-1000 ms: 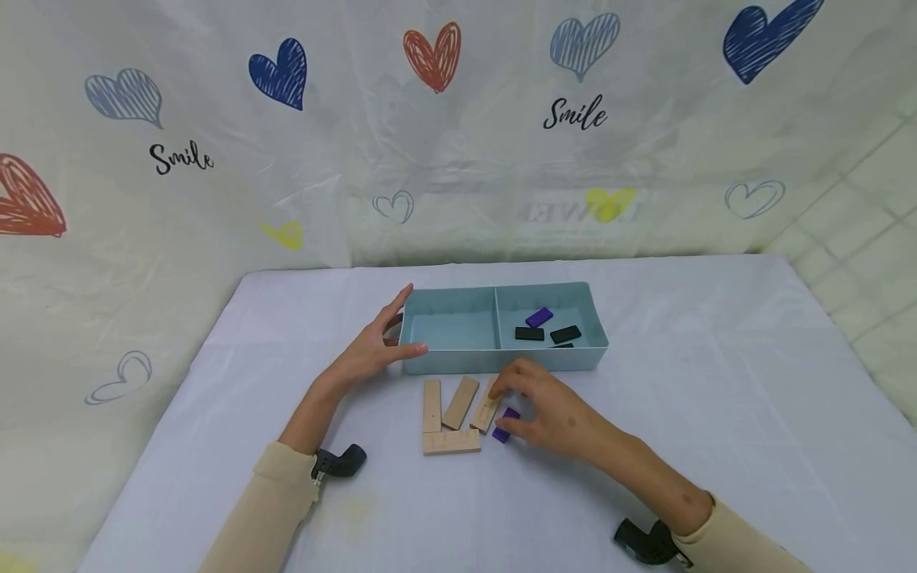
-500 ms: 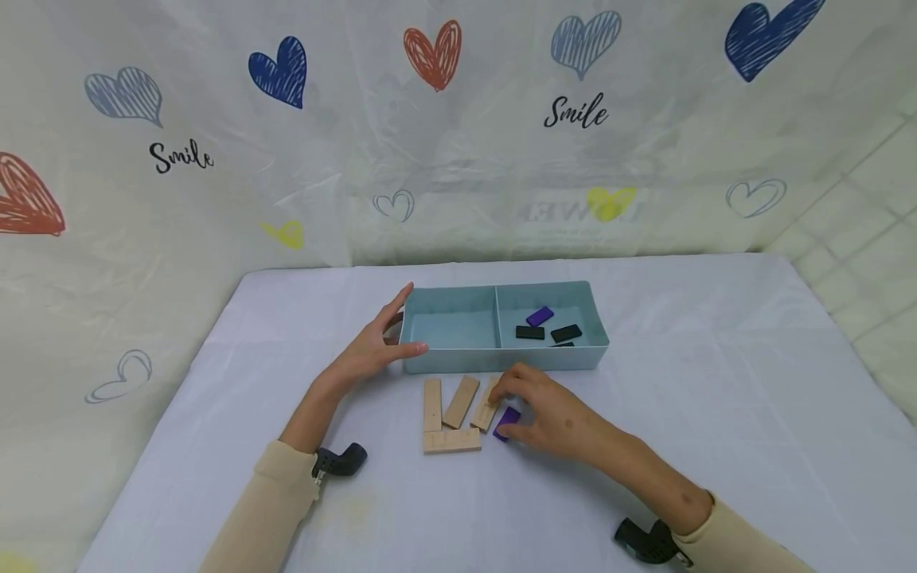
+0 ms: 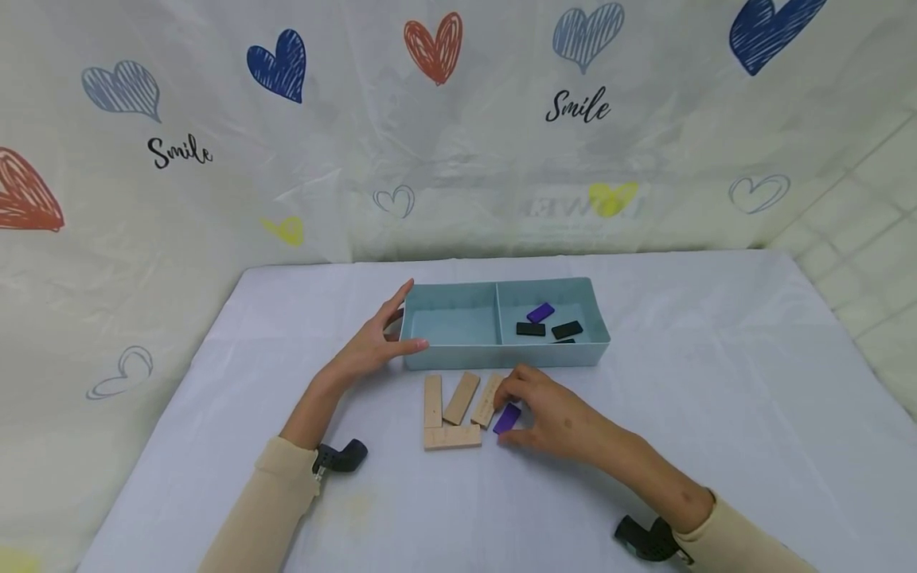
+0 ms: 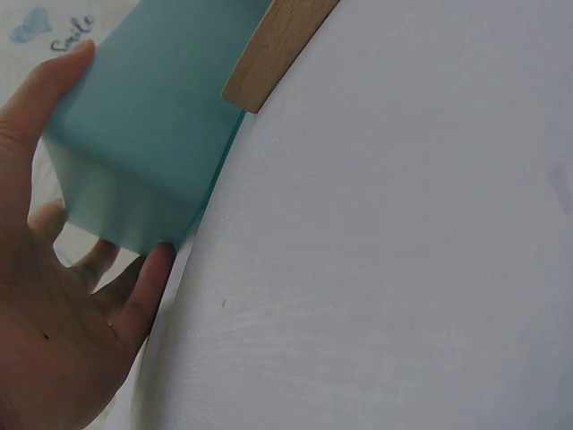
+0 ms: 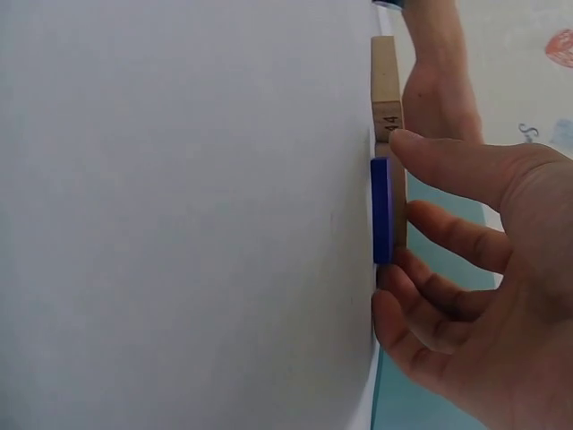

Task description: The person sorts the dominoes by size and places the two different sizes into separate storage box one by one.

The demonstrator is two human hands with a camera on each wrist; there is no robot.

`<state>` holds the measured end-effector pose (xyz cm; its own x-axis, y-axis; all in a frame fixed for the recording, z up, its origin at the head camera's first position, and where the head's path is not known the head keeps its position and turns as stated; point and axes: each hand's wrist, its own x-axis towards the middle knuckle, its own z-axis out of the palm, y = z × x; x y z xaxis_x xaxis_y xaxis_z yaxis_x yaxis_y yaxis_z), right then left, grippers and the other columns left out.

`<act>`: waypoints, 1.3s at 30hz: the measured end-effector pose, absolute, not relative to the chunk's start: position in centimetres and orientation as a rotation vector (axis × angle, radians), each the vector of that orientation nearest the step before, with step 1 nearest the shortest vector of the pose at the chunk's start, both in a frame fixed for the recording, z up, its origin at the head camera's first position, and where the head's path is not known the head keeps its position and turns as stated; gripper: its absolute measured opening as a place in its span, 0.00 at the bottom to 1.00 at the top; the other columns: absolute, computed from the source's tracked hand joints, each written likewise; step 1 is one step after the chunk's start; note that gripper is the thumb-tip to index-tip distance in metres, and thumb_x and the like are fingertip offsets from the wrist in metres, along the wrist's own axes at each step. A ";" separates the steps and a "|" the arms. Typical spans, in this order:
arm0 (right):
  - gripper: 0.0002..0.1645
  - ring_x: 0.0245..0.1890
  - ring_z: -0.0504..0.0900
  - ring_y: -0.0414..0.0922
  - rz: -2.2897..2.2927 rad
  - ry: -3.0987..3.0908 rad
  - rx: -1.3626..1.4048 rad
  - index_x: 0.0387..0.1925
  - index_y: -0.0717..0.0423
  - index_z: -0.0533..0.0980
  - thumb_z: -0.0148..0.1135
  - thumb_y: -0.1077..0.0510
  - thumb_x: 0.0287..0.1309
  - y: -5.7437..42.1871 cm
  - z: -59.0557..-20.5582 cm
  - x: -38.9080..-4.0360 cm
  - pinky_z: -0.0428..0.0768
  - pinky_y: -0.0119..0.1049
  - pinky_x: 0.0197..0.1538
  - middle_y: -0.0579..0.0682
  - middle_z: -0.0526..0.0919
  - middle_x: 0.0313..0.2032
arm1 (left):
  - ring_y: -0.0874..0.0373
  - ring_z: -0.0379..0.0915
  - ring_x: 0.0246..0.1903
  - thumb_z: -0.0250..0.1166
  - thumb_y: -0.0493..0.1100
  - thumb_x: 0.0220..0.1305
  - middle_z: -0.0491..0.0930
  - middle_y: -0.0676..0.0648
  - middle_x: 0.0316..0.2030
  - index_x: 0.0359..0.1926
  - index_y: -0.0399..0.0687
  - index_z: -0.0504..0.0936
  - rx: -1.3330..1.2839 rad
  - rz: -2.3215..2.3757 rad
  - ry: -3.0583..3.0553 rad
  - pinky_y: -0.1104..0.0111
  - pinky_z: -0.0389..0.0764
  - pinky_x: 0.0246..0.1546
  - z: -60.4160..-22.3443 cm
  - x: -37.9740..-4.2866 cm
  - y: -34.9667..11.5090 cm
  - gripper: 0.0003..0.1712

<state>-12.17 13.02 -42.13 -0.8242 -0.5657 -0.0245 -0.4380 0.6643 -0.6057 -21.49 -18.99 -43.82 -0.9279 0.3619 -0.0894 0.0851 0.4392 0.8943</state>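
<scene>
My left hand [image 3: 368, 347] holds the left end of a light blue two-compartment box [image 3: 458, 357], thumb at the near rim and index finger at the far corner. The left wrist view shows its fingertips against the box wall [image 4: 152, 116]. My right hand [image 3: 548, 414] is curved around a small purple block [image 3: 507, 419] lying on the table. The thumb is just short of its near end, with the fingertips by the neighbouring wooden block [image 3: 487, 400]. In the right wrist view the blue-purple block [image 5: 382, 210] stands between thumb and fingers, apart from the thumb.
Several wooden blocks [image 3: 453, 438] lie in front of the box, one crosswise below the others. The right compartment holds a purple block [image 3: 540, 312] and several black blocks [image 3: 531, 329]. A white cloth [image 3: 444, 509] covers the table; a printed curtain [image 3: 473, 143] hangs behind.
My right thumb has moved off the purple block toward the near side, showing more of the block. The left hand stays on the box. The head view has tilted slightly down.
</scene>
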 end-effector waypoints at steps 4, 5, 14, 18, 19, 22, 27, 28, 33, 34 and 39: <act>0.21 0.44 0.77 0.39 -0.846 2.670 -0.800 0.41 0.46 0.83 0.86 0.53 0.46 13.0 -42.0 -12.3 0.83 0.34 0.49 0.41 0.78 0.42 | 0.45 0.42 0.84 0.74 0.53 0.65 0.43 0.51 0.85 0.81 0.87 0.42 0.388 1.489 2.422 0.44 0.63 0.78 -43.9 -21.6 -19.0 0.59; 0.21 0.44 0.76 0.39 -0.832 2.673 -0.803 0.41 0.45 0.83 0.86 0.53 0.46 13.0 -42.0 -12.3 0.83 0.34 0.49 0.41 0.78 0.42 | 0.44 0.42 0.84 0.74 0.52 0.65 0.42 0.51 0.85 0.81 0.87 0.42 0.394 1.487 2.423 0.43 0.62 0.78 -43.9 -21.7 -19.0 0.59; 0.17 0.43 0.76 0.38 -0.793 2.684 -0.857 0.38 0.47 0.84 0.84 0.57 0.47 12.9 -42.0 -12.5 0.83 0.34 0.48 0.41 0.80 0.39 | 0.45 0.43 0.84 0.73 0.51 0.66 0.42 0.52 0.85 0.81 0.87 0.42 0.405 1.490 2.428 0.43 0.62 0.78 -43.8 -21.8 -18.9 0.59; 0.17 0.43 0.76 0.39 -0.815 2.665 -0.851 0.39 0.48 0.84 0.84 0.59 0.47 12.7 -41.9 -12.4 0.83 0.34 0.49 0.42 0.80 0.40 | 0.46 0.43 0.84 0.74 0.52 0.65 0.43 0.52 0.85 0.81 0.88 0.42 0.392 1.492 2.423 0.44 0.62 0.78 -43.8 -21.7 -19.1 0.59; 0.17 0.43 0.76 0.39 -0.820 2.660 -0.849 0.39 0.48 0.84 0.84 0.59 0.47 12.7 -41.9 -12.4 0.83 0.34 0.49 0.42 0.80 0.40 | 0.47 0.43 0.84 0.74 0.52 0.65 0.43 0.53 0.84 0.81 0.88 0.42 0.386 1.491 2.423 0.45 0.62 0.78 -43.8 -21.6 -19.1 0.59; 0.18 0.43 0.77 0.40 -0.820 2.656 -0.842 0.41 0.49 0.84 0.83 0.60 0.48 12.6 -41.8 -12.3 0.83 0.35 0.49 0.42 0.81 0.40 | 0.47 0.43 0.84 0.75 0.52 0.65 0.42 0.54 0.85 0.80 0.89 0.42 0.380 1.491 2.424 0.45 0.62 0.78 -43.8 -21.5 -19.3 0.60; 0.18 0.44 0.77 0.39 -0.791 2.689 -0.844 0.42 0.48 0.84 0.81 0.60 0.49 12.7 -41.4 -12.1 0.82 0.37 0.50 0.42 0.82 0.40 | 0.45 0.43 0.84 0.75 0.52 0.65 0.42 0.54 0.85 0.81 0.87 0.42 0.398 1.487 2.428 0.44 0.62 0.78 -43.8 -21.5 -19.2 0.60; 0.18 0.44 0.77 0.40 -0.793 2.693 -0.846 0.43 0.48 0.84 0.81 0.61 0.49 12.8 -41.4 -12.1 0.83 0.38 0.51 0.42 0.82 0.41 | 0.45 0.43 0.84 0.74 0.52 0.65 0.42 0.53 0.85 0.81 0.86 0.41 0.400 1.485 2.429 0.44 0.62 0.78 -43.8 -21.5 -19.2 0.60; 0.21 0.47 0.78 0.40 -0.863 2.694 -0.863 0.47 0.49 0.83 0.79 0.62 0.51 13.0 -41.1 -12.0 0.85 0.41 0.53 0.43 0.82 0.45 | 0.45 0.43 0.84 0.74 0.54 0.64 0.43 0.51 0.85 0.80 0.89 0.41 0.395 1.485 2.425 0.44 0.63 0.78 -44.0 -21.6 -19.1 0.59; 0.22 0.48 0.77 0.40 -0.883 2.691 -0.865 0.48 0.49 0.83 0.79 0.62 0.51 13.0 -41.0 -12.0 0.85 0.41 0.54 0.43 0.81 0.46 | 0.44 0.43 0.84 0.74 0.55 0.64 0.43 0.50 0.85 0.80 0.89 0.41 0.399 1.485 2.426 0.43 0.63 0.77 -44.0 -21.6 -19.1 0.59; 0.24 0.51 0.76 0.41 -0.940 2.703 -0.884 0.52 0.52 0.82 0.78 0.63 0.51 12.9 -40.7 -12.1 0.85 0.43 0.56 0.45 0.80 0.49 | 0.46 0.43 0.84 0.74 0.54 0.64 0.43 0.52 0.84 0.81 0.88 0.42 0.392 1.502 2.410 0.43 0.62 0.78 -44.0 -21.6 -19.1 0.59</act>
<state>-12.08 12.90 -40.74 -0.8161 -0.5755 0.0525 -0.4838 0.6307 -0.6068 -21.63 -19.14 -44.05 -0.9259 0.3675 -0.0877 0.0832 0.4248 0.9014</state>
